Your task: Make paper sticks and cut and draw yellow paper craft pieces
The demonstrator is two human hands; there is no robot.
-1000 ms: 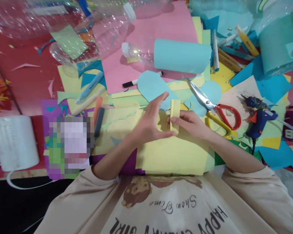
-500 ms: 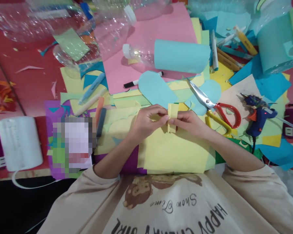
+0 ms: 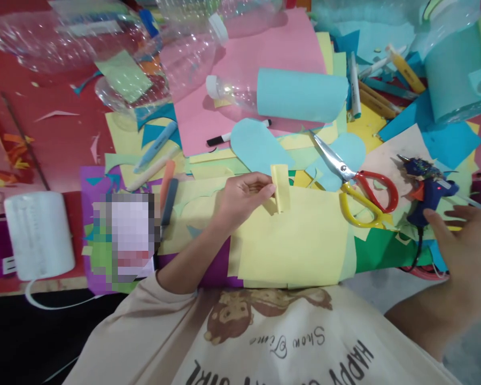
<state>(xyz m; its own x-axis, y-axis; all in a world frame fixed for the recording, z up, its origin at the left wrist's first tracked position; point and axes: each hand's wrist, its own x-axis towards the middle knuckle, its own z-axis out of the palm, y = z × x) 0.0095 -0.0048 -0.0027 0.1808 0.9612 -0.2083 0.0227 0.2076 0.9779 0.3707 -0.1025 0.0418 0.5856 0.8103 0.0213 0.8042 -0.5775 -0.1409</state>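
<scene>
My left hand (image 3: 242,198) pinches a small folded strip of yellow paper (image 3: 281,187) between thumb and fingers, holding it upright over a large yellow sheet (image 3: 296,246) at the table's front. Far to the right, my right hand (image 3: 471,243) is blurred, fingers spread, with nothing in it. Its fingertips are just below the blue glue gun (image 3: 427,187), close to the handle but apart from it. The glue gun lies on its side with a small red light lit.
Red and yellow scissors (image 3: 358,179) lie between the strip and the glue gun. A plastic bottle wrapped in light blue paper (image 3: 300,95), a black marker (image 3: 232,133), pink paper (image 3: 264,59), clear bottles (image 3: 104,37), pens and paper scraps crowd the table. A white roll (image 3: 38,232) sits at left.
My right hand let go of the yellow strip and swung right toward the glue gun. My left hand closed on the strip and now holds it alone.
</scene>
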